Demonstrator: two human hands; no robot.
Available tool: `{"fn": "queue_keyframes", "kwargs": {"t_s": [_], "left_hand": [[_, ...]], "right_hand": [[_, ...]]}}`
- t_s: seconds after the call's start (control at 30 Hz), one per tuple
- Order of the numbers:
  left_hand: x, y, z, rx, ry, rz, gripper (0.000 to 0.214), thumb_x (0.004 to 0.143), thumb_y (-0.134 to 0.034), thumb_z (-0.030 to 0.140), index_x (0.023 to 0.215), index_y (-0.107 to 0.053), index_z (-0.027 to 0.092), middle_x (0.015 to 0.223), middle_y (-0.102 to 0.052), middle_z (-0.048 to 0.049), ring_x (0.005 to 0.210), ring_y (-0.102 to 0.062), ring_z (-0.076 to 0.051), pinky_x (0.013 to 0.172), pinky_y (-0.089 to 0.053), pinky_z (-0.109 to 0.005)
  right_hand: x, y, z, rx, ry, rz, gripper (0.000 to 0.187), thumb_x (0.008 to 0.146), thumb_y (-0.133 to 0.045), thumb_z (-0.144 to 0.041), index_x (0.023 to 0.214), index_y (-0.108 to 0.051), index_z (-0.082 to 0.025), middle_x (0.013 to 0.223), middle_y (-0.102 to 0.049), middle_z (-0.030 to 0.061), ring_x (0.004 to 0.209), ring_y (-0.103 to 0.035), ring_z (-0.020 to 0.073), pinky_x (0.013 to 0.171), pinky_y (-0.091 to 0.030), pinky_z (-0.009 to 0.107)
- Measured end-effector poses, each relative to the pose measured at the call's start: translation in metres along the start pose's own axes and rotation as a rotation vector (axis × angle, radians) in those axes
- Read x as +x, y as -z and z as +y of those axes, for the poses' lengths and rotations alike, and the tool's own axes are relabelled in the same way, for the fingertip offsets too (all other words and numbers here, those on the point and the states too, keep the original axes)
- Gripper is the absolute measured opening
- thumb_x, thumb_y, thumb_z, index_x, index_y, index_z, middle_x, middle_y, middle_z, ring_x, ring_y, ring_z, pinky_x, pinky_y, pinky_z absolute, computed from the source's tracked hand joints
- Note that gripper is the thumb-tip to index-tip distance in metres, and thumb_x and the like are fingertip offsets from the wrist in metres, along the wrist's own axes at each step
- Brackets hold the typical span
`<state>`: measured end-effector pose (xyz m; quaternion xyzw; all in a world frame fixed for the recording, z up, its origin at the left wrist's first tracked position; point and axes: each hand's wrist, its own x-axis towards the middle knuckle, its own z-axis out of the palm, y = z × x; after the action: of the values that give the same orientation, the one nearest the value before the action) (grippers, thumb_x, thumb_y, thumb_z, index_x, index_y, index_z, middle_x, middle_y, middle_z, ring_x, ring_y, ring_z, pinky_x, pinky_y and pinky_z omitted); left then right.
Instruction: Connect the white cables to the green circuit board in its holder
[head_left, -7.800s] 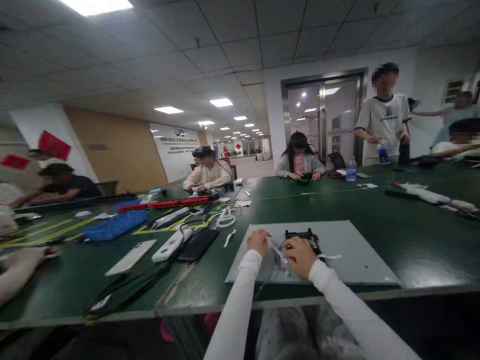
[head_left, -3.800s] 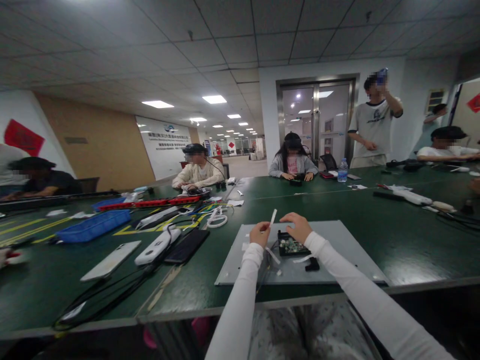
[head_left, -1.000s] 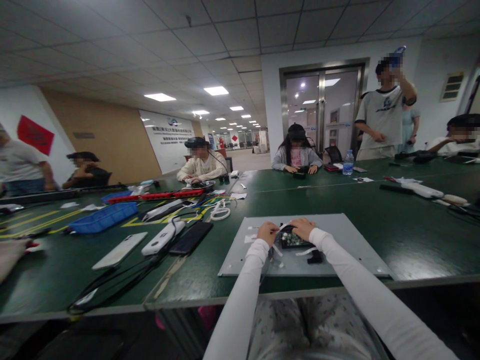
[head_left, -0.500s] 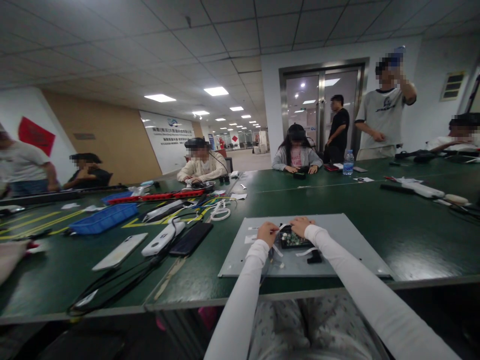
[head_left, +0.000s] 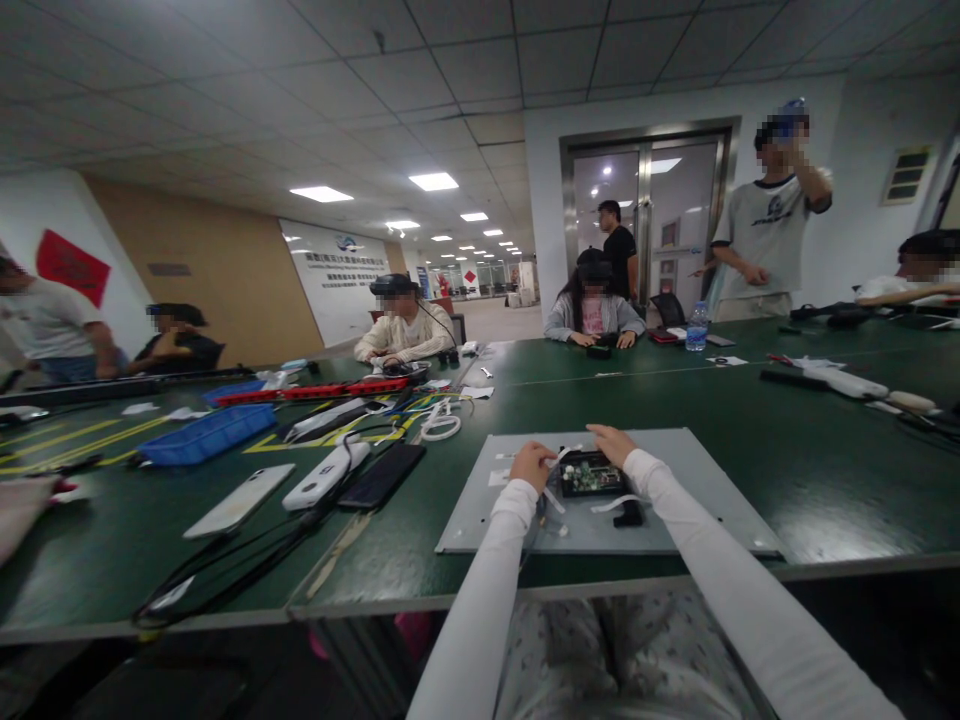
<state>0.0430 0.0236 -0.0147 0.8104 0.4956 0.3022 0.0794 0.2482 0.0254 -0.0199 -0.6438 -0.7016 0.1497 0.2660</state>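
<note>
A small black housing with a green circuit board [head_left: 581, 475] lies on a grey panel [head_left: 472, 520] in front of me. My left hand [head_left: 531, 466] is at the housing's left side, its fingers pinched on a white ribbon strip [head_left: 558, 458]. Beyond the upper right corner of the housing, my right hand [head_left: 613, 446] has its fingers stretched out and holds nothing that I can see. Another white strip [head_left: 553, 500] hangs at the lower left, and a curved white strip [head_left: 611, 505] lies at the lower right, beside a small black part [head_left: 628, 516].
On the green table to the left are a black phone [head_left: 384, 476], a white phone [head_left: 241, 500], a white device [head_left: 327, 476] with black cables, and a blue tray [head_left: 210, 436]. A water bottle [head_left: 697, 328] stands across the table, near a seated person [head_left: 596, 312].
My right hand has lifted off the circuit board towards the far right, uncovering more of it. My left hand stays almost in place. A person by the door has moved left.
</note>
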Motion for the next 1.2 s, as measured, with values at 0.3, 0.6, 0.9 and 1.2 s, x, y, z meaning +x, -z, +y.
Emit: {"fn": "queue_keyframes", "kwargs": {"t_s": [0.3,0.6,0.9,1.2], "left_hand": [[-0.005,0.007,0.003,0.194,-0.004,-0.070,0.034,0.069,-0.045,-0.001,0.081,-0.068,0.021,0.094,-0.056,-0.0014,0.092,-0.049,-0.012,0.087,-0.036,-0.021],[-0.008,0.012,0.014,0.337,0.017,-0.152,0.025,0.071,-0.049,0.009,0.078,-0.068,0.023,0.097,-0.057,-0.0022,0.096,-0.046,-0.017,0.084,-0.037,-0.027],[-0.011,0.015,0.016,0.368,0.028,-0.114,0.031,0.073,-0.045,0.007,0.088,-0.066,0.024,0.098,-0.056,-0.0026,0.097,-0.045,-0.016,0.087,-0.034,-0.026],[-0.010,0.016,0.020,0.394,0.055,-0.167,0.025,0.072,-0.048,0.011,0.077,-0.068,0.026,0.098,-0.057,-0.0016,0.099,-0.044,-0.017,0.085,-0.036,-0.027]], "right_hand": [[-0.010,-0.005,0.004,0.069,-0.024,0.094,0.037,0.075,-0.038,-0.020,0.108,-0.055,-0.015,0.107,-0.059,0.0050,0.099,-0.051,0.0160,0.085,-0.036,0.024],[-0.007,-0.011,0.008,0.054,-0.016,0.106,0.035,0.072,-0.042,-0.016,0.104,-0.057,-0.016,0.099,-0.061,0.0050,0.093,-0.053,0.0154,0.083,-0.036,0.024],[-0.006,-0.013,0.010,0.034,0.002,0.107,0.034,0.071,-0.043,-0.015,0.102,-0.057,-0.015,0.098,-0.060,0.0058,0.092,-0.052,0.0149,0.082,-0.035,0.023],[-0.005,-0.015,0.013,0.027,-0.005,0.093,0.034,0.070,-0.044,-0.016,0.101,-0.058,-0.018,0.097,-0.060,0.0048,0.091,-0.052,0.0151,0.081,-0.036,0.023]]}}
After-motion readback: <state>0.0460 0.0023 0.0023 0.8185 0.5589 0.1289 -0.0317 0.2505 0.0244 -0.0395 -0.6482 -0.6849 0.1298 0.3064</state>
